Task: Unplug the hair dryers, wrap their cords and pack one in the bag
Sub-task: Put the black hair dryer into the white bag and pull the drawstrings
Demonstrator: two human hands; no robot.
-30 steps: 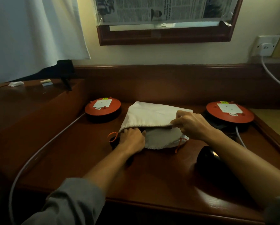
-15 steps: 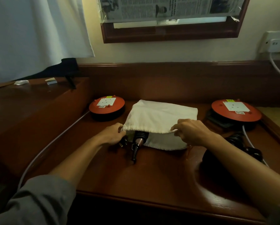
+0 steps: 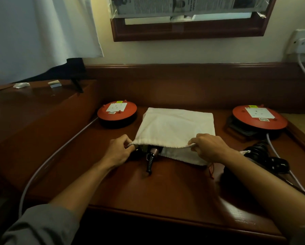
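Observation:
A white cloth bag point(image 3: 174, 127) lies flat in the middle of the wooden desk point(image 3: 165, 191), mouth toward me. My left hand point(image 3: 119, 152) pinches the left corner of its upper hem and my right hand point(image 3: 209, 147) pinches the right part, holding the mouth up. A hair dryer point(image 3: 151, 154) sits mostly inside; its coppery collar and dark handle stick out of the opening. A second black hair dryer point(image 3: 264, 156) with its coiled cord lies at the right, partly hidden by my right forearm.
Two red cord reels with sockets on top stand at the back: one on the left point(image 3: 117, 112), one on the right point(image 3: 259, 119). A grey cable point(image 3: 47, 163) runs from the left reel off the desk's left side. A wall socket point(image 3: 302, 42) holds a white plug.
My left hand moved from the bag's mouth to its left corner and gripped the hem. The dryer's handle, earlier hidden, now shows at the opening. The camera came closer.

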